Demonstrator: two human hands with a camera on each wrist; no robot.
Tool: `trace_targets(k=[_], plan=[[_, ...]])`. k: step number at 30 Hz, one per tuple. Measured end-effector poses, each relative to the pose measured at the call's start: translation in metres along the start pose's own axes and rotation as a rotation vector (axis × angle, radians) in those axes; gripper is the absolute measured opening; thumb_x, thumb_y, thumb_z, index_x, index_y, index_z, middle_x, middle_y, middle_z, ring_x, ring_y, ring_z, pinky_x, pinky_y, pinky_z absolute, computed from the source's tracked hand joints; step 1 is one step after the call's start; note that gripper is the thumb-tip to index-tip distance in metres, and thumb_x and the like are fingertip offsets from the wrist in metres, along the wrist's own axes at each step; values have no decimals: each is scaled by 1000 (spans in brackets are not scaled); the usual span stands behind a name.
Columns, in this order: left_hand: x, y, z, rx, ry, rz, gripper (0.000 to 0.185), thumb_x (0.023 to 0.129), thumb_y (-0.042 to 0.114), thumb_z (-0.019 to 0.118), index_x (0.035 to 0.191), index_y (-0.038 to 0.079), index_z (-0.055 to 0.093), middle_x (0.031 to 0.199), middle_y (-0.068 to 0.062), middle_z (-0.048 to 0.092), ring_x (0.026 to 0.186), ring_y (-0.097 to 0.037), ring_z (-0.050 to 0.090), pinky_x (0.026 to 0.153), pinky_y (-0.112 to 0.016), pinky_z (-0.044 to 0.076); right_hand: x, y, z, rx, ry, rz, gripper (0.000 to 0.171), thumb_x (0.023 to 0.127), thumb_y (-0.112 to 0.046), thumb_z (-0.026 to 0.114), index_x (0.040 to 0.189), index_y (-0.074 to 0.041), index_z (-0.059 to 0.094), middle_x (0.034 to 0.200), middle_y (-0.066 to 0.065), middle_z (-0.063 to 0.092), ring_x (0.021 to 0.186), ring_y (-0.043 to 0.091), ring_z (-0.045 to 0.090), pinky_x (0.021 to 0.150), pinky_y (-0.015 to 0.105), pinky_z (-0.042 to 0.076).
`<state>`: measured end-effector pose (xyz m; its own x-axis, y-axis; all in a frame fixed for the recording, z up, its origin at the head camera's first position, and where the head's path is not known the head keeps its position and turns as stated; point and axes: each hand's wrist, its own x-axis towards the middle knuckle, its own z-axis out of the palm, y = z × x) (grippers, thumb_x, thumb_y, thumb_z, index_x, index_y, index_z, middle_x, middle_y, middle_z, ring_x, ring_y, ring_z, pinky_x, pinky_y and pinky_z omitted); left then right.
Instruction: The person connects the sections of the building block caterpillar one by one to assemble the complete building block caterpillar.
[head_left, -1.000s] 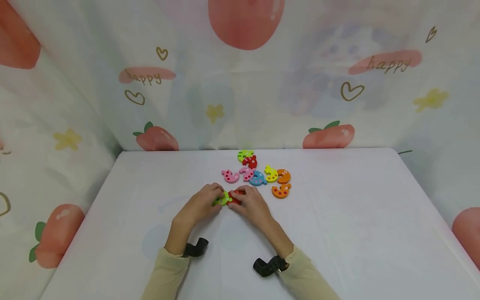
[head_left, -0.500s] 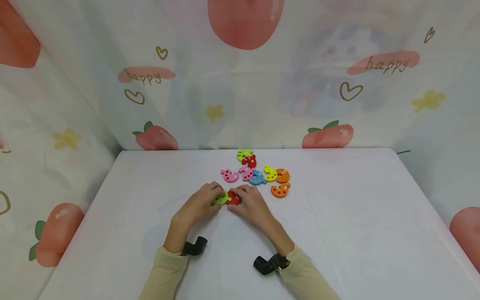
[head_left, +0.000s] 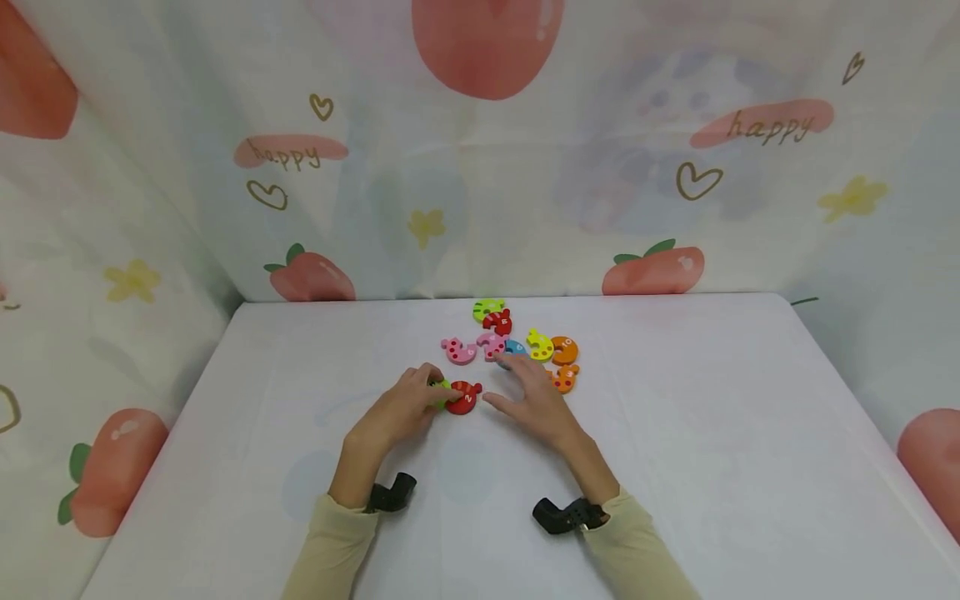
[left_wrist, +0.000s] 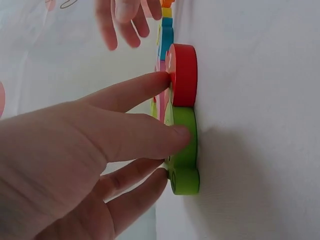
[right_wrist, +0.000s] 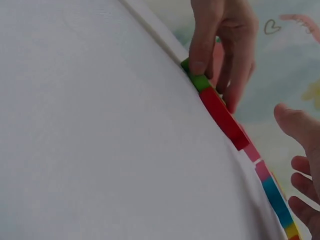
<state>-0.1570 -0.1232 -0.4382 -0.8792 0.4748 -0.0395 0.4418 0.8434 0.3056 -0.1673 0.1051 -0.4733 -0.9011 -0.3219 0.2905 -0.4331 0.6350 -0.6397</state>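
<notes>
My left hand (head_left: 397, 410) pinches a green animal-shaped piece (left_wrist: 185, 120), thumb against its near side, while the index finger touches the top of a red numbered piece (head_left: 467, 402). Green and red lie flat on the table, side by side and touching. Part of the green one is hidden under the fingers. Apart from both, my right hand (head_left: 546, 408) is held with spread fingers, holding nothing. Its fingertips are over the blue piece (head_left: 513, 345) and hide part of it; the lower orange piece (head_left: 566, 379) is partly covered too.
Behind the hands lie two pink pieces (head_left: 459, 352), a yellow one (head_left: 539, 346) and another orange one (head_left: 566, 350). Farther back, a second green piece (head_left: 487, 309) touches a second red piece (head_left: 498, 322). A patterned cloth (head_left: 480, 200) hangs behind the white table (head_left: 712, 433).
My right hand has let go of the red piece and moved right, toward the blue piece. The left index finger has extended onto the red piece; the left hand has otherwise hardly moved.
</notes>
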Motion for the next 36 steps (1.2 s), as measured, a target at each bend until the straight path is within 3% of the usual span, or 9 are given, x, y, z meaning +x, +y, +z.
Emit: trace_targets(k=[5,10,13,19,27,32,36], plan=[[3,10,0,-21,-12,-98,30,86,23,64,115,29,65,118,-3,52,106,-19,46,85,-34,51,-6,16,-14,-103,146,1,55,79,-31,71,127,-13,53,123,6,55,116,22,48,94,43,48],[6,25,5,18,24,-172,32,83,39,65,111,23,66,111,-5,52,103,-22,47,73,-33,54,-14,29,-27,-159,301,134,44,79,-28,73,117,-9,60,114,9,57,109,25,48,85,41,50],[6,30,6,45,56,-203,31,81,40,67,106,22,65,109,-5,53,101,-22,48,69,-32,54,-18,36,-32,-174,330,213,38,77,-31,74,107,-8,65,111,10,58,106,27,48,83,41,49],[8,32,9,23,115,-237,24,78,36,71,97,21,67,105,-4,55,99,-21,50,72,-31,54,-20,42,-34,-127,306,251,37,75,-33,75,94,-3,67,107,14,55,103,29,50,87,43,46],[5,36,9,41,92,-191,36,80,28,70,115,24,64,107,-8,53,100,-22,49,77,-30,54,-22,42,-32,-116,210,278,48,72,-37,77,102,-4,61,114,15,46,107,29,47,91,44,47],[6,38,9,35,83,-194,37,79,32,70,115,23,66,107,-9,53,100,-21,48,77,-29,54,-21,42,-29,-184,166,239,52,70,-39,78,106,-4,62,113,13,47,105,26,46,89,42,48],[7,41,11,116,57,-207,38,78,37,70,112,21,68,109,-11,55,97,-21,51,78,-29,55,-21,40,-24,-191,100,154,50,73,-37,77,109,-6,62,113,11,49,105,24,47,90,41,49]])
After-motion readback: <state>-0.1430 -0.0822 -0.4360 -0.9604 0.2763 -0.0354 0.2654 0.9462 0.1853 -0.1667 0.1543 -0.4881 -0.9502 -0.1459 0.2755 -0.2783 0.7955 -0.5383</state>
